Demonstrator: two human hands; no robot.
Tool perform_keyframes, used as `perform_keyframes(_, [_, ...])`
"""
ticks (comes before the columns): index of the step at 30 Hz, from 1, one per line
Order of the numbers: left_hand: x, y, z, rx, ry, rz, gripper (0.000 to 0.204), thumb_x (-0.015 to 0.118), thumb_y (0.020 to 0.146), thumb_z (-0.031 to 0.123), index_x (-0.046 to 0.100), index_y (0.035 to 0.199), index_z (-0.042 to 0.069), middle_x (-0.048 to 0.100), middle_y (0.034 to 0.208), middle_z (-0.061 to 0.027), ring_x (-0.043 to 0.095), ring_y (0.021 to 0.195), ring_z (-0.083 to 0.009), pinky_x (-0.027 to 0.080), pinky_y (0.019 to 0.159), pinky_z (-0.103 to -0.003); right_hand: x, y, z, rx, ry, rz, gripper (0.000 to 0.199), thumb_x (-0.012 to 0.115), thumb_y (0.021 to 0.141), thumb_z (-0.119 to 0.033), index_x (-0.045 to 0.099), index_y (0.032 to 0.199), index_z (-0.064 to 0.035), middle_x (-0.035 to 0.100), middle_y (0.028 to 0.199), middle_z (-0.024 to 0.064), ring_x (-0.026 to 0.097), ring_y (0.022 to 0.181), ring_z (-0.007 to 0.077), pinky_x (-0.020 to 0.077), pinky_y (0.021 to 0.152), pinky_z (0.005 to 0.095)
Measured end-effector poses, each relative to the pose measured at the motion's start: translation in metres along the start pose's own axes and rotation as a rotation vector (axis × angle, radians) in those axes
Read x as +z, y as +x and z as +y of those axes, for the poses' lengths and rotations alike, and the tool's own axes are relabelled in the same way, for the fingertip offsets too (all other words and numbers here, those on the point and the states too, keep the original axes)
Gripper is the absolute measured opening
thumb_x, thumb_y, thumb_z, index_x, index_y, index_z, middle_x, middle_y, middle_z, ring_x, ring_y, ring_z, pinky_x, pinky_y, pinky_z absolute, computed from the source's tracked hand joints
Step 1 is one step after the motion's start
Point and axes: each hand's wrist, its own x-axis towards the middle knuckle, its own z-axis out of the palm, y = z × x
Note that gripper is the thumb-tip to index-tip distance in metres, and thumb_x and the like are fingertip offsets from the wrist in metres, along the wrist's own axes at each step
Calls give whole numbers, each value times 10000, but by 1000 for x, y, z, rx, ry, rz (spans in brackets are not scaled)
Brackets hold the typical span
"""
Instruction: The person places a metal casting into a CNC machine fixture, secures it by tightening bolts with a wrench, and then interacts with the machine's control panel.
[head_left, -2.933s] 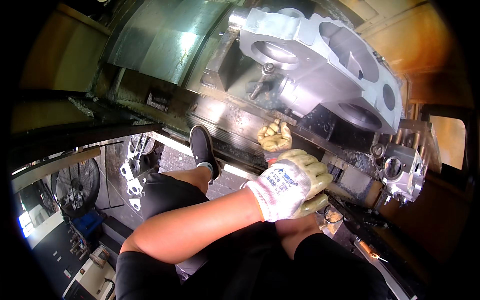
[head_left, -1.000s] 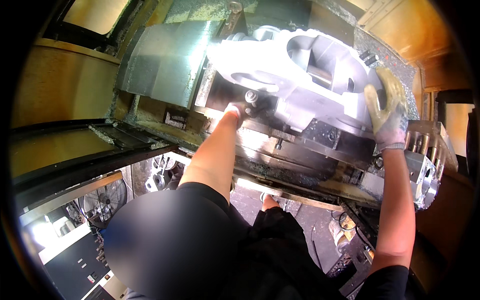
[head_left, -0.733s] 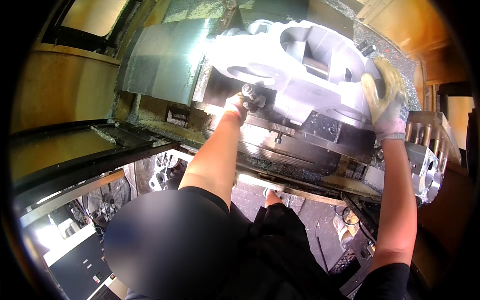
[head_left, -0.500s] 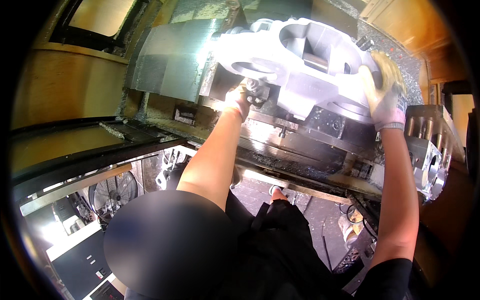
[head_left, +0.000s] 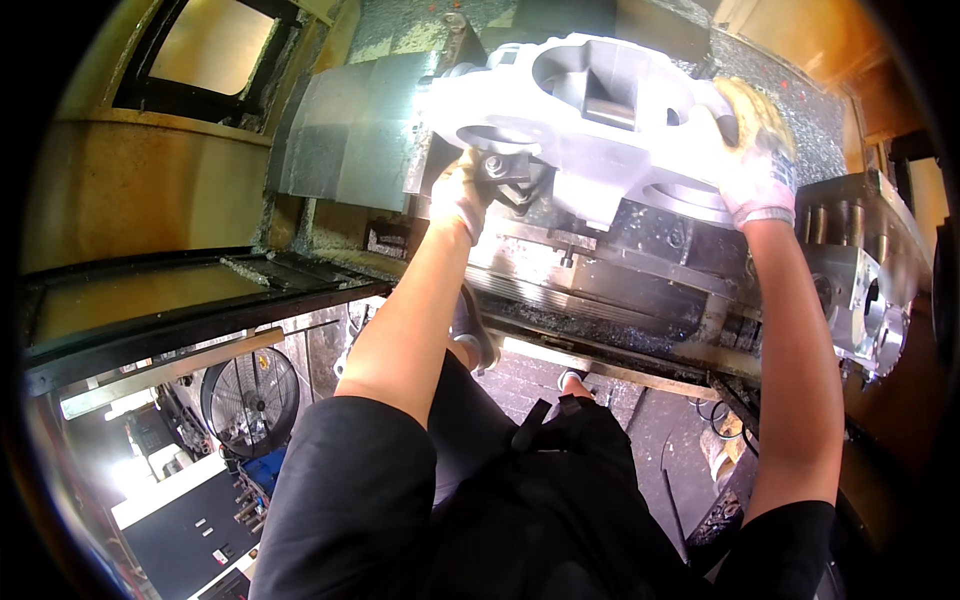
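One large pale metal casting [head_left: 585,165] lies across the upper middle of the frame, with a wide opening in its top and round bores at its lower left and lower right. At its lower left edge, the left hand [head_left: 460,195] is narrow, its gloved fingers drawn together just beside a dark clamp [head_left: 515,170] with a bolt; the picture does not settle whether they grip the clamp or the casting's underside. The right hand [head_left: 757,150], also gloved, curves over the casting's right end; glare washes out the thumb, so one cannot tell whether it grips or only presses.

With a hand at each end, the weight looks best shared evenly. The person would do well to keep the left fingertips out of the gap between casting and clamp, to hold the right palm flat to the rim, and to move both ends together so that the part does not tilt. Slick gloves could slip, so firm contact matters.

Farther out, a metal block [head_left: 845,285] with bores stands at the right of the frame, a grey cover [head_left: 345,145] slopes at the upper left, shavings [head_left: 812,118] litter the upper right, and a black fan [head_left: 250,400] stands at the lower left.
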Motion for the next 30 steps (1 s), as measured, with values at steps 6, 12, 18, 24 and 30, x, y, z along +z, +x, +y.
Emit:
perform_keyframes(6, [18, -22, 12, 23, 114, 92, 346, 555, 1127, 262, 637, 1320, -14, 704, 1236, -148, 687, 1094, -291, 595, 989, -471, -2, 0, 1, -13, 15, -7, 562, 688, 973, -488, 672, 1410, -134, 607, 1526, 112, 523, 1449, 313, 362, 1243, 443])
perform_keyframes(12, [21, -17, 29, -29, 372, 103, 324, 612, 1093, 262, 661, 1293, 12, 715, 1201, -123, 693, 1040, -261, 594, 866, -407, -7, 1, -2, 12, 32, -58, 584, 682, 974, -504, 663, 1423, -132, 603, 1530, 112, 520, 1450, 314, 359, 1247, 444])
perform_keyframes(18, [17, -8, 31, -104, 201, 153, 250, 601, 1093, 201, 665, 1260, 26, 712, 1208, -115, 703, 1013, -288, 621, 860, -454, 1, 1, 2, -8, 26, -18, 608, 666, 975, -524, 650, 1436, -127, 603, 1529, 112, 523, 1446, 314, 358, 1249, 437])
perform_keyframes(24, [24, -37, 28, 6, 188, 111, 310, 641, 1044, 94, 658, 1353, 76, 693, 1267, -121, 678, 1091, -249, 586, 918, -408, 1, 1, 4, -10, 40, -15, 595, 671, 971, -516, 654, 1416, -120, 608, 1518, 114, 534, 1435, 311, 365, 1243, 438])
perform_keyframes(30, [31, -63, 26, 180, 474, 142, 359, 559, 1052, 7, 630, 1401, 48, 714, 1242, -107, 682, 1044, -202, 600, 877, -344, 1, -1, 3, 6, 23, -16, 573, 667, 976, -514, 658, 1403, -132, 604, 1521, 108, 534, 1432, 312, 366, 1241, 440])
